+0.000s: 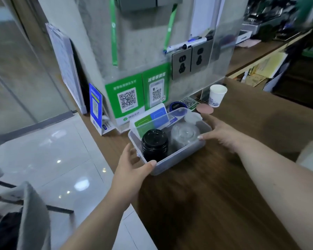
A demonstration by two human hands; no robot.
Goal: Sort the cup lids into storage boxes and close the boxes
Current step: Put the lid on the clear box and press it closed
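While you hold the lidless storage box [172, 166] at the wooden counter [224, 195], your left hand [132, 166] grips its near corner, thumb hooked over the rim, and your right hand [222, 132] clasps its right side. Inside the box stand black lids [154, 143] and clear lids [184, 134]. Beyond the box stands a paper cup [217, 95].
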